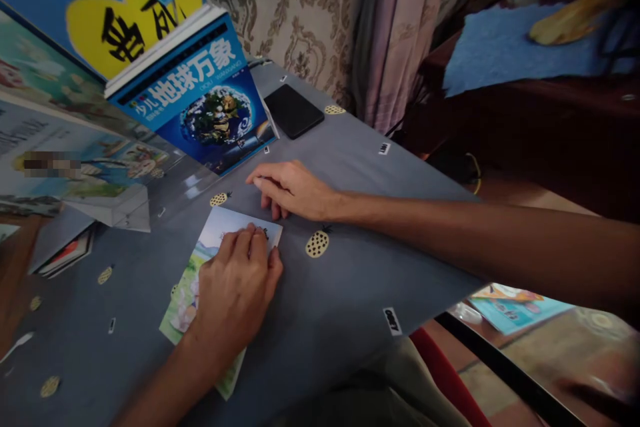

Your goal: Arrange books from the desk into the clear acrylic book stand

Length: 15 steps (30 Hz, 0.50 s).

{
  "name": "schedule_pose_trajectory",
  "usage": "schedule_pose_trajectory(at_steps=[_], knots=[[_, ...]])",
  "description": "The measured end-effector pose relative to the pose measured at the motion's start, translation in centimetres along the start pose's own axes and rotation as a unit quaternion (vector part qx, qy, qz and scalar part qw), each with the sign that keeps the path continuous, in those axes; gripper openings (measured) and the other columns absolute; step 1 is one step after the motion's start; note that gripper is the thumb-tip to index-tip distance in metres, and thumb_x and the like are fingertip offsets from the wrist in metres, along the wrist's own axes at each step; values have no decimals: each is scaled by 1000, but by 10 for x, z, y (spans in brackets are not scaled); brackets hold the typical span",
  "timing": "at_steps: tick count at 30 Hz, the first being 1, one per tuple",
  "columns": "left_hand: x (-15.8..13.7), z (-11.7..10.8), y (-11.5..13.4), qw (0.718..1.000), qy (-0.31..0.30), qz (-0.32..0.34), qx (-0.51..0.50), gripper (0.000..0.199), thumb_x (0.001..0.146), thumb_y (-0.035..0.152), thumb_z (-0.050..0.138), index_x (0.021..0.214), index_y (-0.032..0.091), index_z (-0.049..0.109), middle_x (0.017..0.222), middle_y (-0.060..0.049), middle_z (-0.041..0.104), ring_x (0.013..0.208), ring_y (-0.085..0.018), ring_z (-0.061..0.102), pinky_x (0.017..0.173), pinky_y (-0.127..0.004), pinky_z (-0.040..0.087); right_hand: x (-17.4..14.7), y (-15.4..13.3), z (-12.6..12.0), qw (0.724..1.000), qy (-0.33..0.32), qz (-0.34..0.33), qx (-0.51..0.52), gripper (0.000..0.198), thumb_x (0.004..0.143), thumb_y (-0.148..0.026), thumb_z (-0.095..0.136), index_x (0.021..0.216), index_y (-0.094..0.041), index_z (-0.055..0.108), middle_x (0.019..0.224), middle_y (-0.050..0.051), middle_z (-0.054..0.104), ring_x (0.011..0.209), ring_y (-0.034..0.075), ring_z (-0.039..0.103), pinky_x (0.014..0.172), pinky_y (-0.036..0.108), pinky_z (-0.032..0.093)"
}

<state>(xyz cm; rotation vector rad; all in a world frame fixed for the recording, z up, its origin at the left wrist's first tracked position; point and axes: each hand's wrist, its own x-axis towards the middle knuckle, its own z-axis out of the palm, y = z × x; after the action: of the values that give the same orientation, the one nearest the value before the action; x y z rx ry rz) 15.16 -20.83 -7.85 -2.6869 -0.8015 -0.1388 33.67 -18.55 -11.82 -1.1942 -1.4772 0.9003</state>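
My left hand (237,283) rests palm down on a thin illustrated booklet (215,240), its fingers laid over the upper part of the cover. Part of the cover, green with a pale blue top, is hidden under that hand. To the right and farther back, my right hand (295,190) lies on the tablecloth with its index finger reaching out and the other fingers loosely bent. Nothing shows in it. Beyond it stands a blue book with a globe picture (215,107), and a flat black device (295,110) lies beside this book.
A large blue and yellow book (75,0) and other picture books (90,160) stand at the left. The grey tablecloth (350,307) has pineapple prints. A patterned curtain (310,13) hangs behind. At the right is a blue cloth (495,47); a light blue booklet (520,313) lies below the table edge.
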Motion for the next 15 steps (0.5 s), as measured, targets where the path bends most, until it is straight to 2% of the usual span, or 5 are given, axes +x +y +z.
schedule_pose_trajectory(at_steps=[5, 10, 15], knots=[[2, -2, -7, 999, 17, 24, -39, 27, 97, 20, 46, 102, 10, 70, 97, -10, 77, 85, -27, 73, 57, -35, 56, 0, -1, -3, 999, 5, -37, -21, 23, 99, -17, 41, 102, -16, 63, 66, -5, 64, 46, 7, 59, 55, 19, 49], [4, -4, -10, 998, 15, 33, -46, 27, 97, 19, 45, 99, 10, 70, 94, -10, 77, 80, -26, 73, 57, -36, 56, -1, -2, -5, 998, 3, -64, -19, 25, 98, -21, 41, 108, -16, 64, 65, -5, 65, 44, 6, 53, 53, 20, 44], [3, -3, -9, 998, 23, 38, -37, 27, 97, 20, 46, 100, 11, 71, 97, -10, 77, 83, -26, 73, 56, -35, 56, -2, -5, -6, 994, 3, -107, -24, 26, 98, -22, 44, 108, -14, 67, 60, -5, 64, 56, 10, 56, 61, 22, 43]])
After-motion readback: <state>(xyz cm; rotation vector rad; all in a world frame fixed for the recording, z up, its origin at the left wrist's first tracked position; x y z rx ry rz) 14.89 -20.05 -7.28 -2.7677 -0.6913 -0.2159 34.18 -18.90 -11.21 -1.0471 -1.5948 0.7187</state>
